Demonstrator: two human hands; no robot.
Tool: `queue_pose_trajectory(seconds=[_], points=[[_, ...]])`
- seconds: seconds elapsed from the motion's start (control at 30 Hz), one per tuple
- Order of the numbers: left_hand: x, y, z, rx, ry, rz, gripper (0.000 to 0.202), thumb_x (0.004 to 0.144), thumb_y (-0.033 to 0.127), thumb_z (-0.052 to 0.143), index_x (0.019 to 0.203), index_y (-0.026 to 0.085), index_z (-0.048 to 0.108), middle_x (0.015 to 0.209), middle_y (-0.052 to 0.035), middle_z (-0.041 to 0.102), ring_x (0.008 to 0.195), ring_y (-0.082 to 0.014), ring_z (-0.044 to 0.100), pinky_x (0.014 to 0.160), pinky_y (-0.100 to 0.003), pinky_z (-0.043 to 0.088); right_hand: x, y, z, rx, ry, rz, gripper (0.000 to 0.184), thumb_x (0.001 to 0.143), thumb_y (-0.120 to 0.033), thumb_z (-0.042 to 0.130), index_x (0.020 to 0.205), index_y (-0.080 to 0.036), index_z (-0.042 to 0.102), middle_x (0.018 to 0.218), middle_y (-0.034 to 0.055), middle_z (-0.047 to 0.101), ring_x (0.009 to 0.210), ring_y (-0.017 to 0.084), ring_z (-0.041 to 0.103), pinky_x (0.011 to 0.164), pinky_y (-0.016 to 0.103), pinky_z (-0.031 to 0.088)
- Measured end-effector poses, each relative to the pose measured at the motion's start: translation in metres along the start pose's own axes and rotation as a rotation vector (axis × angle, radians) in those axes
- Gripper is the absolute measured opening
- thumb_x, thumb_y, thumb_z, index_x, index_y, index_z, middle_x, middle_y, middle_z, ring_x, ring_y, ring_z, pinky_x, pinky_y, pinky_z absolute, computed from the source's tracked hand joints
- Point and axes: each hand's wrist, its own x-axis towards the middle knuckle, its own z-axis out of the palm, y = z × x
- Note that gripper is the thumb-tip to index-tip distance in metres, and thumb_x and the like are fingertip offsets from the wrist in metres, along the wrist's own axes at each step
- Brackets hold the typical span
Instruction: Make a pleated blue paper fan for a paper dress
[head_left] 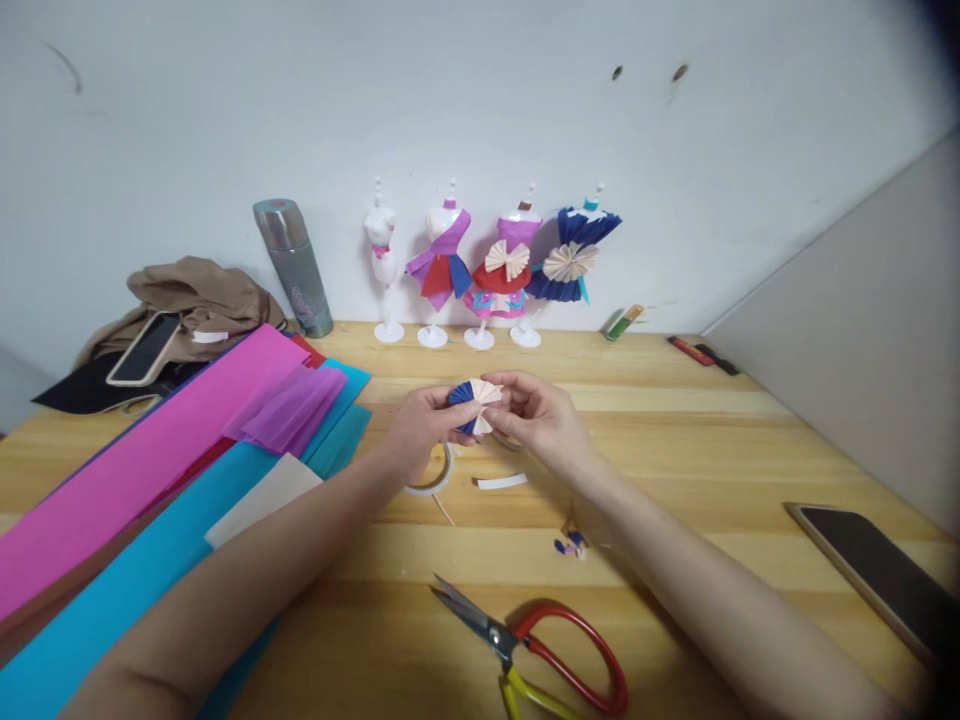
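Between my two hands, above the middle of the table, is a round pleated paper rosette (466, 394), dark blue on its left half and cream on its right. My left hand (421, 425) pinches the blue side, thumb across the front. On the cream side, the fingers of my right hand (536, 415) are closed on the edge. Just below my left hand lies a roll of tape (448, 470). A short white strip (502, 482) rests on the wood beneath the rosette. Nearer me are scissors (499, 635) with red and yellow handles, blades apart.
Pink crepe paper (165, 450) and blue paper (150, 590) cover the left side. A steel flask (296, 270) and several small mannequins, one a bare-skirted form (384, 265), stand by the wall. A phone (862, 560) lies right; paper scraps (574, 545) lie near my right forearm.
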Motion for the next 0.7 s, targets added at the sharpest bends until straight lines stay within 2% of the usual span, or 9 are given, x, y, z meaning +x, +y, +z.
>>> queue_pose_trajectory(seconds=[0.17, 0.27, 0.37, 0.47, 0.53, 0.6, 0.7], points=[[-0.003, 0.009, 0.000, -0.054, -0.078, -0.013, 0.056, 0.063, 0.055, 0.084, 0.092, 0.008, 0.073, 0.075, -0.0093, 0.072, 0.064, -0.0161, 0.068, 0.065, -0.029, 0.056, 0.000, -0.002, -0.003, -0.007, 0.019, -0.013, 0.042, 0.061, -0.029, 0.079, 0.098, -0.020, 0.063, 0.064, -0.0045, 0.065, 0.053, 0.013, 0.060, 0.054, 0.028, 0.048], [-0.008, 0.013, 0.002, -0.005, -0.090, -0.011, 0.052, 0.057, 0.043, 0.090, 0.091, 0.008, 0.073, 0.077, -0.0094, 0.073, 0.065, -0.0162, 0.068, 0.066, -0.029, 0.056, -0.003, -0.003, -0.002, -0.020, -0.007, -0.033, 0.043, 0.062, -0.032, 0.079, 0.099, -0.020, 0.062, 0.063, -0.0050, 0.064, 0.053, 0.012, 0.059, 0.055, 0.028, 0.047], [-0.016, 0.012, 0.003, 0.057, -0.032, 0.022, 0.048, 0.055, 0.029, 0.090, 0.094, 0.009, 0.074, 0.077, -0.0080, 0.074, 0.064, -0.0151, 0.068, 0.066, -0.028, 0.055, -0.007, -0.007, -0.002, -0.045, -0.037, -0.048, 0.044, 0.064, -0.035, 0.078, 0.101, -0.020, 0.062, 0.066, -0.0040, 0.063, 0.054, 0.012, 0.058, 0.054, 0.028, 0.046], [-0.027, 0.007, 0.001, 0.049, 0.024, 0.061, 0.042, 0.057, 0.024, 0.087, 0.095, 0.010, 0.074, 0.080, -0.0082, 0.075, 0.063, -0.0138, 0.067, 0.063, -0.027, 0.054, -0.010, -0.016, -0.003, -0.101, 0.005, -0.099, 0.044, 0.067, -0.038, 0.076, 0.105, -0.020, 0.063, 0.079, -0.0002, 0.065, 0.057, 0.012, 0.057, 0.054, 0.028, 0.046], [-0.038, 0.005, -0.002, 0.044, 0.057, 0.070, 0.040, 0.058, 0.024, 0.086, 0.094, 0.010, 0.075, 0.081, -0.0088, 0.075, 0.061, -0.0130, 0.066, 0.061, -0.025, 0.053, -0.012, -0.024, -0.004, -0.155, 0.015, -0.132, 0.039, 0.070, -0.037, 0.074, 0.104, -0.021, 0.063, 0.080, 0.0003, 0.064, 0.057, 0.012, 0.057, 0.053, 0.029, 0.045], [-0.051, 0.004, -0.006, 0.042, 0.097, 0.061, 0.039, 0.056, 0.023, 0.086, 0.091, 0.010, 0.074, 0.077, -0.0081, 0.074, 0.060, -0.0123, 0.065, 0.059, -0.024, 0.052, -0.018, -0.030, -0.003, -0.225, -0.054, -0.132, 0.028, 0.072, -0.034, 0.072, 0.096, -0.022, 0.065, 0.070, -0.0010, 0.062, 0.052, 0.013, 0.055, 0.051, 0.028, 0.043], [-0.075, 0.004, -0.010, 0.033, 0.131, 0.040, 0.037, 0.053, 0.020, 0.087, 0.086, 0.009, 0.073, 0.071, -0.0061, 0.072, 0.058, -0.0116, 0.063, 0.056, -0.023, 0.050, -0.045, -0.032, 0.003, -0.483, -0.329, -0.155, 0.006, 0.075, -0.026, 0.068, 0.077, -0.022, 0.064, 0.060, -0.0012, 0.059, 0.050, 0.014, 0.052, 0.050, 0.028, 0.039]])
